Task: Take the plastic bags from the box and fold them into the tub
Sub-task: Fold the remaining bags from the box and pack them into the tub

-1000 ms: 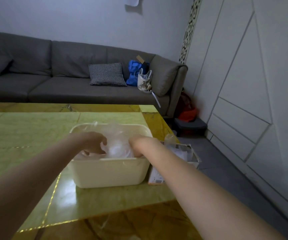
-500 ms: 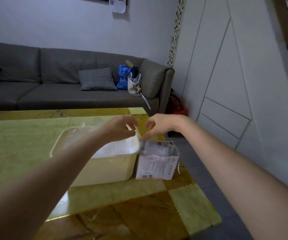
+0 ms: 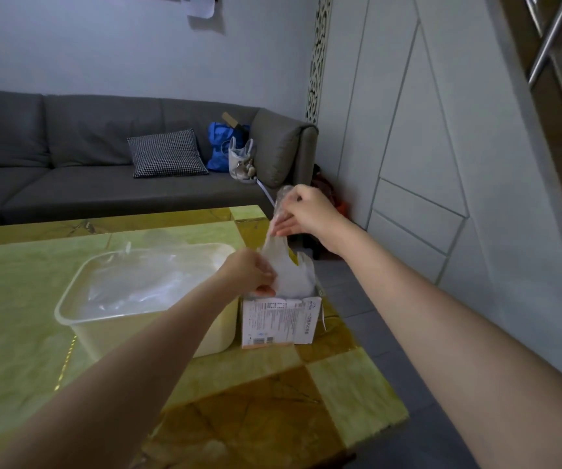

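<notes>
Thin, slippery bag half out of the box

Your right hand [image 3: 306,211] pinches the plastic bag [image 3: 286,272] by its top; your left hand [image 3: 251,274] holds it at the box [image 3: 281,321] mouth, beside the tub [image 3: 144,313]. It looks featherweight and limp: grip near the handles.

Grey sofa [image 3: 70,170], b/w check cushion [image 3: 168,153], blue bag [image 3: 220,148], cream tub [image 3: 80,319].
</notes>
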The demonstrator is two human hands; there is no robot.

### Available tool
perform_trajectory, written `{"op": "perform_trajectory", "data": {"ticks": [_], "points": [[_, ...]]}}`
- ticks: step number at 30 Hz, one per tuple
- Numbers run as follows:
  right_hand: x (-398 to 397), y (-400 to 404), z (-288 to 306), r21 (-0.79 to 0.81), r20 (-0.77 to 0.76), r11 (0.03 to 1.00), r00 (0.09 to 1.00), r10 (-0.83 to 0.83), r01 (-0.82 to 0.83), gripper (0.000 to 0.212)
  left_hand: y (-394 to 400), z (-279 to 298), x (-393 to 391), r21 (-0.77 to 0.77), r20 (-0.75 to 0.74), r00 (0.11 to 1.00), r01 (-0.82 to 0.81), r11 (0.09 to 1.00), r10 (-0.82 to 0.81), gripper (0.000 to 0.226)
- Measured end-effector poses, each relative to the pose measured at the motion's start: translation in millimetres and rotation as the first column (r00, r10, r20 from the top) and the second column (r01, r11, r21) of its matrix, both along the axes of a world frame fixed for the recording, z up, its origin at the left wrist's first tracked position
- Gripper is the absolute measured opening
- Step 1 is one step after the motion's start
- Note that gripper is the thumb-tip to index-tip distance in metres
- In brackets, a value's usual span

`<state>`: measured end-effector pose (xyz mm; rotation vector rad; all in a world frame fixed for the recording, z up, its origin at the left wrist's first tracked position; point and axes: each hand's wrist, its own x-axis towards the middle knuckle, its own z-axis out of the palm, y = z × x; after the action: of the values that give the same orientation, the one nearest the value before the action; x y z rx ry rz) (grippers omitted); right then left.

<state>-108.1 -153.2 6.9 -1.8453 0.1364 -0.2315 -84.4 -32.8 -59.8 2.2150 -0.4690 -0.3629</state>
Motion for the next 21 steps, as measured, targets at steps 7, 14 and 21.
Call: {"op": "perform_trajectory", "data": {"ticks": [7, 14, 21], "points": [[0, -11, 28, 0.327, 0.307, 0.94, 0.93, -0.204, 0.098, 0.013, -6, 0, -3, 0.321, 0.123, 0.979, 0.113, 0.94, -0.16, 0.016], [2, -6, 43, 0.331, 0.31, 0.927, 0.908, -0.282, 0.175, 0.017, 35, 40, 14, -0.178, 0.062, 0.988, -0.129, 0.976, 0.142, 0.026], [-2, 22, 46, 0.71, 0.074, 0.704, 0.996, -0.058, -0.012, 0.022, 53, 69, 0, -0.344, 0.068, 0.983, 0.184, 0.921, -0.171, 0.086]]}}
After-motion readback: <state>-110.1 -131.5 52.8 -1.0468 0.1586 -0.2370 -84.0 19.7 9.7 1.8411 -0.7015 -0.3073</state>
